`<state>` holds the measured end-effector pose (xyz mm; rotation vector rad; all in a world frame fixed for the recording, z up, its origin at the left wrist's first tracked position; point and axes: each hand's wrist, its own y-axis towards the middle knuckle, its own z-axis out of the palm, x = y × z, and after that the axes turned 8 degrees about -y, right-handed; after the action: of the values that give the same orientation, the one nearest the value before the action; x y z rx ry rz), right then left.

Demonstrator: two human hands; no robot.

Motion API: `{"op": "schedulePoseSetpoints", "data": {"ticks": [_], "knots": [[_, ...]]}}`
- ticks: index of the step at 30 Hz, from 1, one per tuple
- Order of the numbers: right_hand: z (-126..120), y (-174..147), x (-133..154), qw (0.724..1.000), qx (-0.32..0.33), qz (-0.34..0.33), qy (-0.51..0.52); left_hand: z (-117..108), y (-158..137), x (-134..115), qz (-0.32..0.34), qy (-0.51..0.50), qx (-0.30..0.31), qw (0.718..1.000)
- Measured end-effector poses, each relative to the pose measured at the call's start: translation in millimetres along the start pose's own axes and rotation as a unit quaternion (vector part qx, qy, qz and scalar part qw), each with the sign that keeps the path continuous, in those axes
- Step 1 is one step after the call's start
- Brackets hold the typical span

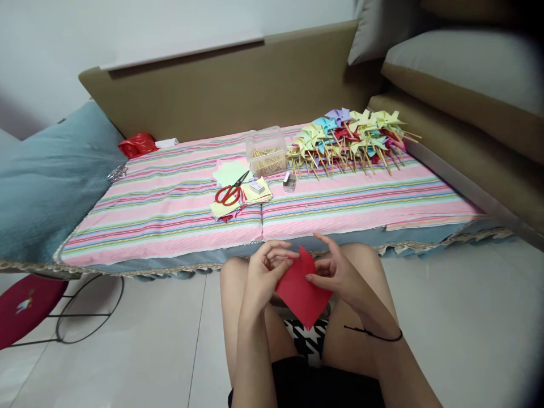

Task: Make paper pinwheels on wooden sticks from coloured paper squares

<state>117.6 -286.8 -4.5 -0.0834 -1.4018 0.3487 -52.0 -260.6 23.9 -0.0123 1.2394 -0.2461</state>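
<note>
Above my lap, a square of red paper (305, 297) is held up with one corner pointing away from me and another toward me. My left hand (270, 272) pinches its left upper edge between thumb and curled fingers. On the other side, my right hand (335, 269) grips the right edge, thumb in front and fingers behind, with the index finger raised off it. The far corner rises between both hands. Beyond my knees, red-handled scissors (233, 191) lie on stacks of cut paper (258, 194).
A clear plastic box (267, 153) holding thin sticks stands on the striped cloth (170, 198). To its right lies a pile of paper pinwheels (348, 136). A small metal box (289, 182) sits near it. At the back left is a red plastic bag (138, 145); a red stool (32, 306) stands lower left.
</note>
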Motion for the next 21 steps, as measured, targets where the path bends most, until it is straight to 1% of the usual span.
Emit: {"op": "schedulePoseSetpoints", "data": {"ticks": [4, 7, 14, 17, 21], "knots": [[-2.7, 1.4, -2.1, 0.999, -0.035, -0.005, -0.002, -1.4, -3.6, -5.9, -0.012, 0.033, 0.045, 0.998], [-3.1, 1.1, -0.6, 0.999, -0.048, -0.017, 0.006, -1.3, -4.1, -6.4, -0.013, 0.028, 0.062, 0.998], [0.4, 0.0, 6.0, 0.998, -0.053, -0.018, 0.009, 1.6, 0.0, 1.6, -0.008, 0.014, 0.048, 0.999], [0.9, -0.5, 8.3, 0.998, -0.049, -0.021, 0.016, 2.5, -0.8, 0.2, -0.038, 0.014, 0.056, 0.998], [1.1, -1.3, 9.8, 0.999, -0.040, -0.018, 0.016, 2.7, -2.5, -2.5, -0.081, 0.064, 0.047, 0.993]]}}
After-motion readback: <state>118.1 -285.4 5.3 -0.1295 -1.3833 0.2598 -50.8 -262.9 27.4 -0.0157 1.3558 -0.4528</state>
